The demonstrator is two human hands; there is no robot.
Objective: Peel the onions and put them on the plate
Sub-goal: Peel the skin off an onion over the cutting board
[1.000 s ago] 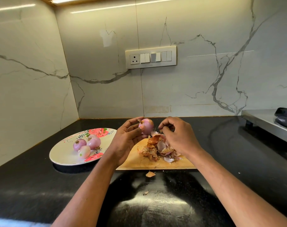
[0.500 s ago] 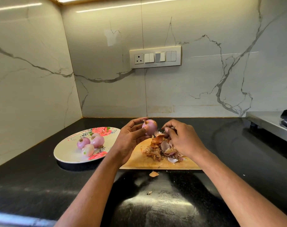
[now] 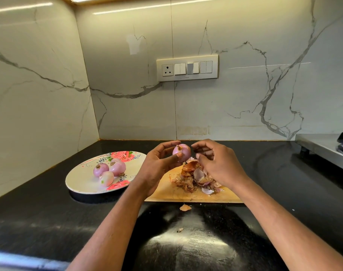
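Both forearms extend forward from the lower edge of the head view and converge above the far end of the wooden cutting board point(image 3: 186, 194). The left hand point(image 3: 157, 165) is raised with the palm turned inward; its thumb and curled fingers clamp a peeled pink onion point(image 3: 182, 152), held clear of the board with the root end uppermost. The right hand point(image 3: 215, 163) sits just beside the onion on its right side, fingers loosely bent and parted, fingertips pointing toward the onion; whether they touch it cannot be determined, and the hand grips nothing. A pile of onion skins point(image 3: 196, 178) lies on the board directly below both hands. Three peeled onions point(image 3: 110, 172) rest together on the floral plate point(image 3: 80, 182), which stands on the black countertop point(image 3: 39, 212) to the left of the board. One loose skin fragment point(image 3: 185, 207) lies on the countertop just in front of the board.
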